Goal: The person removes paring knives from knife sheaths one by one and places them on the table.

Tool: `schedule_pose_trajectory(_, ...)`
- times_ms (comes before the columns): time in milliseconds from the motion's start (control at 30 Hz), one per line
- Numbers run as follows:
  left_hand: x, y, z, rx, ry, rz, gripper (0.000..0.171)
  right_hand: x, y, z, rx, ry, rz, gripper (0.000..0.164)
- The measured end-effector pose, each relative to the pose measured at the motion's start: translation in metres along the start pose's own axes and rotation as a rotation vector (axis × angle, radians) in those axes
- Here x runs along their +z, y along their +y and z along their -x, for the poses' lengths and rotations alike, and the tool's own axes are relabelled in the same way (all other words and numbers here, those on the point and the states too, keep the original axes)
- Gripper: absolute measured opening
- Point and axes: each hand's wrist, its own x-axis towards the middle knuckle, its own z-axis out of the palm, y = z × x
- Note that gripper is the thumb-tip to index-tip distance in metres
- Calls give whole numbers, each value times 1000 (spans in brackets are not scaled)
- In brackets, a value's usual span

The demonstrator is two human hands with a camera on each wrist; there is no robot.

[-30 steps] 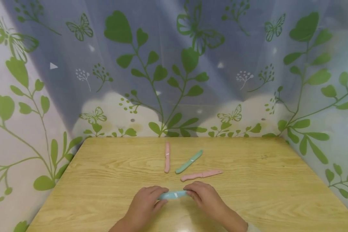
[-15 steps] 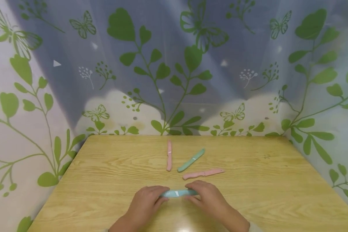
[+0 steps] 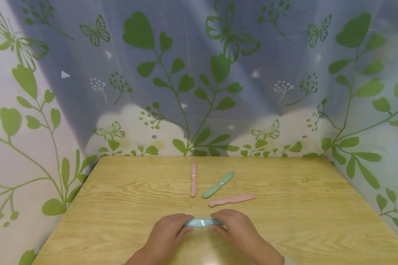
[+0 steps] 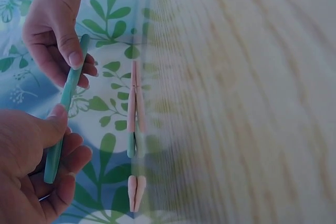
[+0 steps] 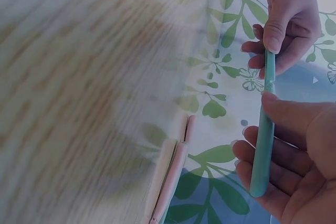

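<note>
In the head view a light-blue knife (image 3: 201,223) with a white mark at its middle lies level between both hands near the table's front. My left hand (image 3: 168,229) pinches its left end, thumb on the near side and fingers on the far side. Its right end is pinched by my right hand (image 3: 237,229). Both wrist views show the knife (image 5: 264,150) held above the table, looking greener there. The fingers hide parts of both ends. Beyond the hands lie a pink knife (image 3: 233,200), a green knife (image 3: 219,184) and a second pink knife (image 3: 193,180).
The wooden table (image 3: 126,191) ends at a curtain (image 3: 146,92) with green leaf and butterfly prints, which rises behind it and along both sides. The three lying knives are spread over the table's middle, just past the hands.
The right hand's fingers have shifted slightly along the blue knife, and more of its right end shows. The knife stays between both hands. The lying knives have not moved; the head view shifted a little.
</note>
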Motion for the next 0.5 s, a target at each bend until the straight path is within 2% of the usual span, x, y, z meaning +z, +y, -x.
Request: schedule_pose_trajectory(500, 1, 0, 1, -6, -9, -4, 23, 3, 0, 2, -25, -16, 4, 24)
